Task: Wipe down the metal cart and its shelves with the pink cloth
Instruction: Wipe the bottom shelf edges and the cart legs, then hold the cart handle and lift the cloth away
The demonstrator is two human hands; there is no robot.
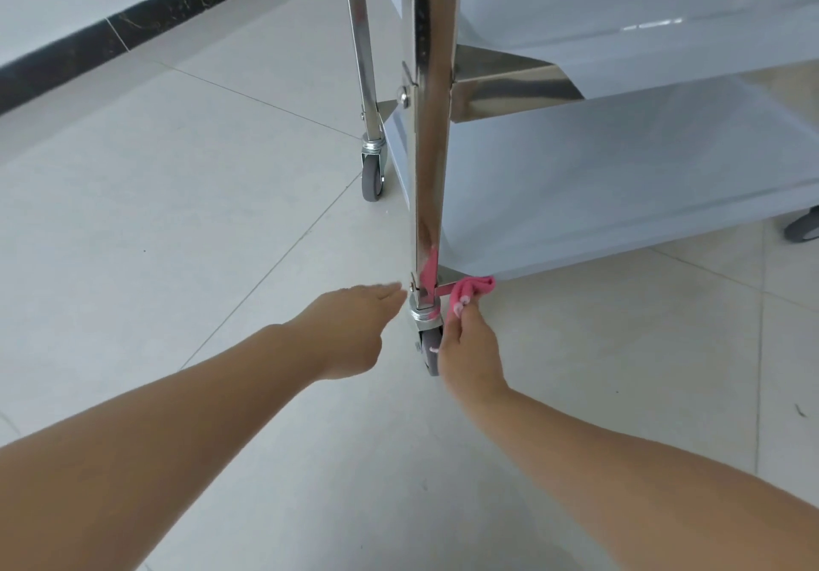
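Pinched in the right hand (469,351), the crumpled pink cloth (470,290) touches the shiny metal cart (432,136) at its lowest shelf corner, while the left hand (354,327) reaches open beside the leg.

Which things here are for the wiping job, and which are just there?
For the job:
- pink cloth, held in the right hand against the bottom of the cart
- metal cart leg
- shelves
- left hand, open, beside the leg

Just there:
- floor tiles
- black wall strip
- dark speck on the floor
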